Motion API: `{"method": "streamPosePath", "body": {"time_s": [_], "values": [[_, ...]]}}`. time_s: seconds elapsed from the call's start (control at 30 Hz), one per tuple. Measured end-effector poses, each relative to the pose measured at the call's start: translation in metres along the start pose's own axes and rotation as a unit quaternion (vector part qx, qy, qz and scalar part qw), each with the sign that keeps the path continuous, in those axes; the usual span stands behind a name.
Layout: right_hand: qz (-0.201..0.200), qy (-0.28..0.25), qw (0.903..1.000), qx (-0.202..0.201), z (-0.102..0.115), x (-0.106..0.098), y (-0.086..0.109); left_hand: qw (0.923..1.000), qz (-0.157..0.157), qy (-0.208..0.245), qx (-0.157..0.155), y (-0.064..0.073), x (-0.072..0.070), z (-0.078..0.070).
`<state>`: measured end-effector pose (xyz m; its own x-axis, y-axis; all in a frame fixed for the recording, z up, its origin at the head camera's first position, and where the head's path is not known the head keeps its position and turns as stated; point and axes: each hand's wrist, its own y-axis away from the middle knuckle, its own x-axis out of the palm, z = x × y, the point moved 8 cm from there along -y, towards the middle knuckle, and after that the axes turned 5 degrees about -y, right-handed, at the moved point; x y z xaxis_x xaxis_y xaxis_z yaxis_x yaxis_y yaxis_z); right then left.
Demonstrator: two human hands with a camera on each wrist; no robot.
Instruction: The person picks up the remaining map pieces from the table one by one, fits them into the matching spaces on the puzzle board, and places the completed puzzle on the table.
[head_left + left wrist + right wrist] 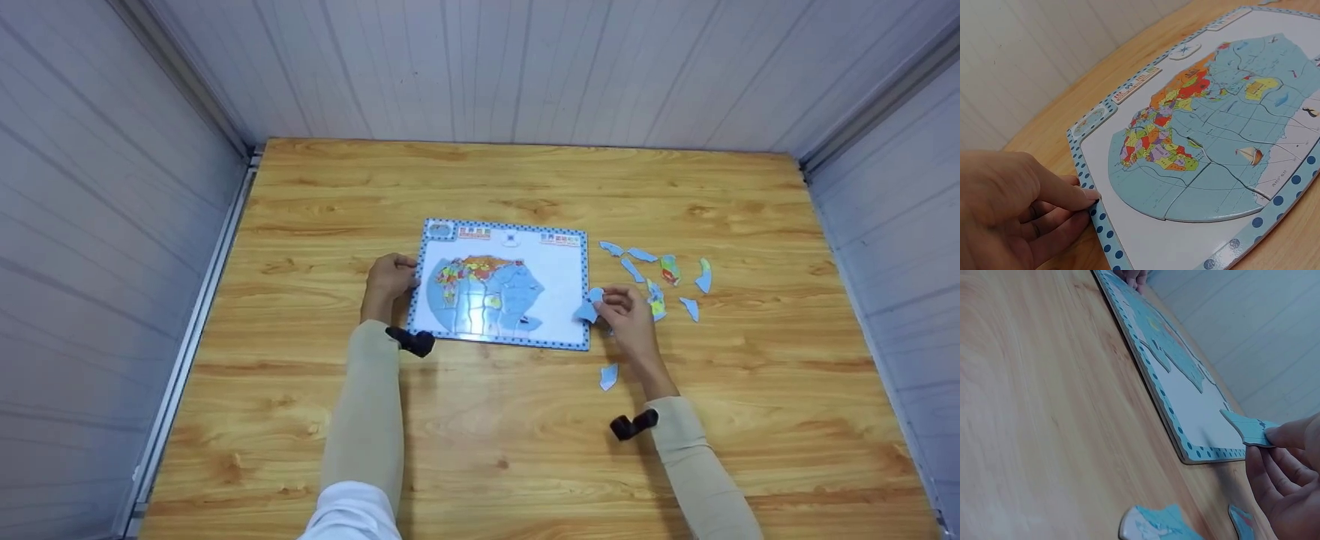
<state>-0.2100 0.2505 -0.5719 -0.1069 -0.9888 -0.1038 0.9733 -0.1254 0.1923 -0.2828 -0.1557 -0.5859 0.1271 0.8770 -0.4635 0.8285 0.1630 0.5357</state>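
A world-map puzzle board (559, 270) with a blue dotted border lies on the table, its left part filled with joined map pieces (1224, 129) and its right part showing bare white. At the board's left edge, my left hand (390, 279) holds the border, thumb on top and the other fingers at the side. My right hand (628, 319) pinches a light blue puzzle piece (1249, 430) between thumb and fingers, raised over the board's right border. A small dark print shows on that piece near the thumb.
Several loose puzzle pieces (670, 270) lie on the wooden table (502, 442) right of the board. Another loose piece (609, 376) lies nearer, below the board's right corner. Pale panel walls (480, 71) stand behind and at both sides.
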Motion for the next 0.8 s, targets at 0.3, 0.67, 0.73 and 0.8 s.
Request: {"method": "streamPosePath", "body": {"time_s": [0.3,0.67,0.73,0.8], "values": [[0.000,-0.018,0.9997,0.014,0.007,0.014,0.003,0.9999,-0.003,-0.009,0.005,0.000,-0.001,-0.001],[0.014,-0.057,0.9982,0.014,0.018,0.032,0.010,0.9999,0.006,-0.004,0.008,0.000,-0.001,-0.002],[0.014,-0.057,0.9981,0.017,0.017,0.034,0.009,0.9999,0.010,0.001,0.004,0.001,0.000,-0.002],[0.013,-0.058,0.9981,0.016,0.017,0.036,0.008,0.9999,0.012,0.001,0.002,0.001,0.000,-0.002]]}}
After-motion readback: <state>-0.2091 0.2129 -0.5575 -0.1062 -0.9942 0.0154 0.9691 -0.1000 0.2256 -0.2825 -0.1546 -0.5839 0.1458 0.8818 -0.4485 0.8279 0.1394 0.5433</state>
